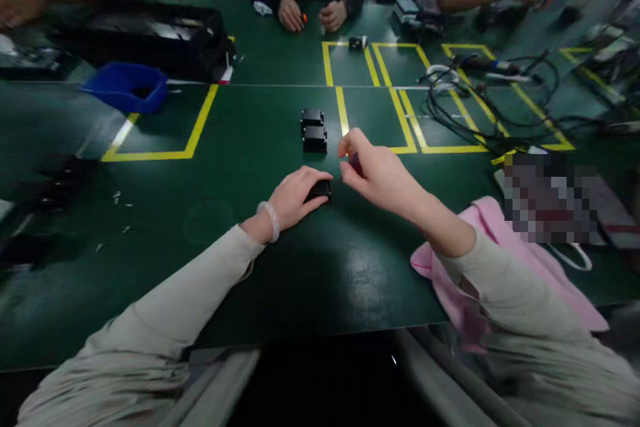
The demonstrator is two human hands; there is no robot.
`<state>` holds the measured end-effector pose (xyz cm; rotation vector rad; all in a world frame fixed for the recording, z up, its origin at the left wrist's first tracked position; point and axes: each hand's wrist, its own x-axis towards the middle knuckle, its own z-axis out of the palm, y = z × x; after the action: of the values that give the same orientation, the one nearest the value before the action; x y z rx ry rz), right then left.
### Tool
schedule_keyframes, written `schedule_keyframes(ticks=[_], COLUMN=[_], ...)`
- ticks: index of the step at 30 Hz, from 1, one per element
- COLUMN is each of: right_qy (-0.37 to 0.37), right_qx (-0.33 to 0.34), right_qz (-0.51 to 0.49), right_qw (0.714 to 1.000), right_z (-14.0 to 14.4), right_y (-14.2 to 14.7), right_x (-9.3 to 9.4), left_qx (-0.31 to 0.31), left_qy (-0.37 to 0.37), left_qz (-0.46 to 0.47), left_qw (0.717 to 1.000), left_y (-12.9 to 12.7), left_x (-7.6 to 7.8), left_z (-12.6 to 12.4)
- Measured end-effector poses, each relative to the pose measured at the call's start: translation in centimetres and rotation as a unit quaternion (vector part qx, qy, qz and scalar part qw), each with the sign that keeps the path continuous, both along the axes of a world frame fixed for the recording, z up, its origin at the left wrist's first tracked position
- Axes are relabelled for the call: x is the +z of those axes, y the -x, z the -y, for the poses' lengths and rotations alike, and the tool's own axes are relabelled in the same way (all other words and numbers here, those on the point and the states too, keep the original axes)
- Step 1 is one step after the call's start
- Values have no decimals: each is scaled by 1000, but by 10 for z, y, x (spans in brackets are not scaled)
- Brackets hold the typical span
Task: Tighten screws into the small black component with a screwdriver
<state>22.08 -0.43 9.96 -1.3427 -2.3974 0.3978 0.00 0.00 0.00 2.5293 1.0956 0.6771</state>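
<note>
Left hand [300, 195]: flat, fingers pressed down on small black block [320, 189], pinning it to green worktop [240, 147].
Right hand [375, 170]: fingertips pinched on a thin dark tool, kind unclear.
Relation: block at 9 o'clock of right hand, just beside it; tool tip angles toward it.
Spare blocks [314, 130]: at 12 o'clock, apart.

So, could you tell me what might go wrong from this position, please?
The left hand only presses the small black part flat on the green mat, so a push from the thin tool in the right hand might slide it. The tool tip sits close to the left fingertips and could slip onto them. The right forearm rests by the pink cloth, which might drag along with it.
</note>
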Motion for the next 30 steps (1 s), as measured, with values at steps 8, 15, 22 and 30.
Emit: schedule_keyframes(ticks=[8, 15, 22, 30], right_qy=[4, 17, 18, 17], right_qx=[17, 26, 64, 81], right_qz=[61, 51, 35, 44], right_qw=[998, 998, 997, 996], right_z=[2, -1, 1, 3], right_y=[17, 7, 3, 1], right_x=[12, 15, 16, 20], left_qx=[43, 61, 50, 54], left_qy=[-72, -24, 31, 51], left_qz=[-92, -205, -309, -378], left_qw=[992, 977, 949, 923], left_y=[0, -14, -36, -53], left_x=[12, 48, 71, 87], left_z=[2, 3, 1, 5])
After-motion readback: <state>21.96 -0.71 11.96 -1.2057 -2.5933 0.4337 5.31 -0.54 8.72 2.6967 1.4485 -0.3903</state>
